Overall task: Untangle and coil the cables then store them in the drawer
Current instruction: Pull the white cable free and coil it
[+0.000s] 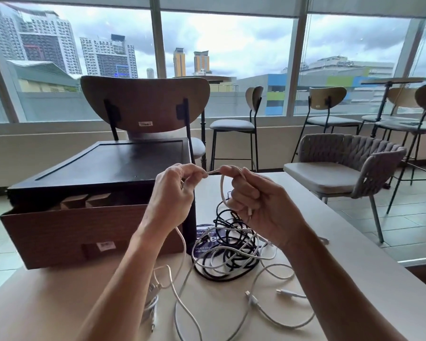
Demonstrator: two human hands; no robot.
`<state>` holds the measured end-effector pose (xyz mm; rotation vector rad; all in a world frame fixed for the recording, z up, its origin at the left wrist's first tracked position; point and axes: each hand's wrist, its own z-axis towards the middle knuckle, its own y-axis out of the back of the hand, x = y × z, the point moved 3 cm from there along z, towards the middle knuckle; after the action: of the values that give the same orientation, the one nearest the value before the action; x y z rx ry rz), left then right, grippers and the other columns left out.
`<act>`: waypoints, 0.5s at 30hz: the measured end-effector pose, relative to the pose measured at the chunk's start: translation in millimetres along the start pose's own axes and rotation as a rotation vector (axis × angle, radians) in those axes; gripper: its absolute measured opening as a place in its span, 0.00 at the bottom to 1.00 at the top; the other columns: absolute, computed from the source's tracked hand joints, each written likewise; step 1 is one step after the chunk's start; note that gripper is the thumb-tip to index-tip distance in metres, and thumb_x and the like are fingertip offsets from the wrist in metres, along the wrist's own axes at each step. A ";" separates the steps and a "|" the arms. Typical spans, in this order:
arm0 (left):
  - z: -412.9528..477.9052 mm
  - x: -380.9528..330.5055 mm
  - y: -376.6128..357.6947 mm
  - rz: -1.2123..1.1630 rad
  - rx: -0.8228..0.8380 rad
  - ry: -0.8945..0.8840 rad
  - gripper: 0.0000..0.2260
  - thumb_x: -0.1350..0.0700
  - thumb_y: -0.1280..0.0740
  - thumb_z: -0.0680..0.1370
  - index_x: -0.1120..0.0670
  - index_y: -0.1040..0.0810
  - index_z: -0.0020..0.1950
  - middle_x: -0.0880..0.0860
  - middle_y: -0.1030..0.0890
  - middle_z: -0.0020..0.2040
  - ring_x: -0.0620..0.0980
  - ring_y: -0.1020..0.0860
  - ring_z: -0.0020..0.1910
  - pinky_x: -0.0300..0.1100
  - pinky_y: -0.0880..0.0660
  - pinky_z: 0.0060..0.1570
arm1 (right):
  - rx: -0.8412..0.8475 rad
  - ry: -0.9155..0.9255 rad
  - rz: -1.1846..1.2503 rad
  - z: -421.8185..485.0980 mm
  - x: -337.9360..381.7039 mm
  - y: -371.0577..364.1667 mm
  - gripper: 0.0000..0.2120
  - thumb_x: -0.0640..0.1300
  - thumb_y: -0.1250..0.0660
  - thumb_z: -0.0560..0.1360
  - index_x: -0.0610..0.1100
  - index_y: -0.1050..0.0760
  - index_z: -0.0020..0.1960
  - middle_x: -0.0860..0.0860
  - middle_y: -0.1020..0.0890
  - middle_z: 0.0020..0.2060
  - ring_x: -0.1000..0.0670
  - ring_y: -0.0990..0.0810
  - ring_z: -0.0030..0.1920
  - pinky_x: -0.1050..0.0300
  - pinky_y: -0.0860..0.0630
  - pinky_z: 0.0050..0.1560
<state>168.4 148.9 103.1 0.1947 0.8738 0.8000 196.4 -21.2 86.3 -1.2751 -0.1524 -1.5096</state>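
Note:
Both my hands are raised above the table and hold one white cable (213, 171) stretched between them. My left hand (175, 193) pinches it at the fingertips, and a length trails down from the wrist. My right hand (253, 200) grips several loops of the same cable in its curled fingers. Below them a tangle of black and white cables (228, 252) lies on the table. At the left a dark box holds a brown wooden drawer (67, 232), pulled open.
Loose white cable ends with plugs (288, 292) lie near the table's front edge, and a small coiled white cable (151, 303) sits at the front left. A dark printed card (204, 242) lies under the tangle. Chairs (342, 168) stand beyond the table.

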 end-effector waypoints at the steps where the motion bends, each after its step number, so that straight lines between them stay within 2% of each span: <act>1: -1.7 -2.8 -1.9 0.028 0.014 -0.026 0.06 0.56 0.32 0.81 0.50 0.14 0.50 0.46 0.17 0.46 0.34 0.23 0.40 0.24 0.32 0.40 | -0.006 0.014 0.032 -0.1 0.8 -0.6 0.17 0.40 0.47 0.82 0.32 0.26 0.63 0.53 0.34 0.29 0.58 0.36 0.25 0.63 0.30 0.35; 3: -5.2 -8.1 -6.4 0.067 0.067 -0.065 0.06 0.58 0.31 0.80 0.52 0.14 0.52 0.46 0.16 0.48 0.33 0.22 0.46 0.21 0.32 0.45 | -0.035 0.049 0.079 0.6 2.1 -1.7 0.17 0.40 0.46 0.82 0.32 0.28 0.64 0.53 0.30 0.31 0.58 0.33 0.27 0.64 0.28 0.36; 5: -8.6 -11.5 -11.8 0.097 0.138 -0.087 0.07 0.58 0.31 0.80 0.53 0.14 0.55 0.46 0.16 0.50 0.33 0.22 0.46 0.20 0.31 0.47 | -0.094 0.102 0.088 2.3 2.8 -0.9 0.18 0.40 0.45 0.82 0.31 0.30 0.66 0.51 0.26 0.35 0.58 0.32 0.29 0.64 0.28 0.36; 8: -12.6 -17.2 -19.6 0.164 0.257 -0.110 0.07 0.57 0.31 0.80 0.53 0.15 0.54 0.46 0.15 0.48 0.38 0.20 0.44 0.28 0.26 0.46 | -0.230 0.187 0.031 4.4 3.2 2.8 0.17 0.40 0.44 0.81 0.30 0.30 0.65 0.47 0.18 0.42 0.56 0.27 0.30 0.64 0.25 0.35; 10: -15.2 -21.9 -23.3 0.184 0.352 -0.107 0.06 0.57 0.32 0.81 0.53 0.15 0.52 0.45 0.17 0.43 0.39 0.20 0.41 0.32 0.25 0.42 | -0.329 0.230 -0.055 4.9 2.9 4.8 0.15 0.39 0.44 0.82 0.30 0.29 0.63 0.43 0.15 0.46 0.54 0.24 0.33 0.64 0.23 0.37; 11: -16.3 -24.2 -24.5 0.190 0.393 -0.112 0.06 0.57 0.33 0.81 0.52 0.15 0.51 0.43 0.19 0.40 0.38 0.21 0.39 0.32 0.27 0.40 | -0.373 0.249 -0.109 5.0 2.4 5.7 0.14 0.39 0.44 0.83 0.31 0.29 0.63 0.43 0.15 0.47 0.53 0.23 0.34 0.63 0.22 0.39; 15: -17.8 -33.2 -23.0 0.215 0.490 -0.131 0.06 0.55 0.33 0.82 0.51 0.17 0.48 0.41 0.23 0.36 0.37 0.23 0.36 0.28 0.31 0.36 | -0.535 0.340 -0.455 3.5 1.3 7.8 0.10 0.38 0.46 0.84 0.40 0.25 0.54 0.46 0.14 0.43 0.52 0.18 0.39 0.60 0.22 0.45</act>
<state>155.1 106.8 101.2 0.7748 0.9228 0.7506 204.7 -22.7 84.8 -1.4281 0.2147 -2.2405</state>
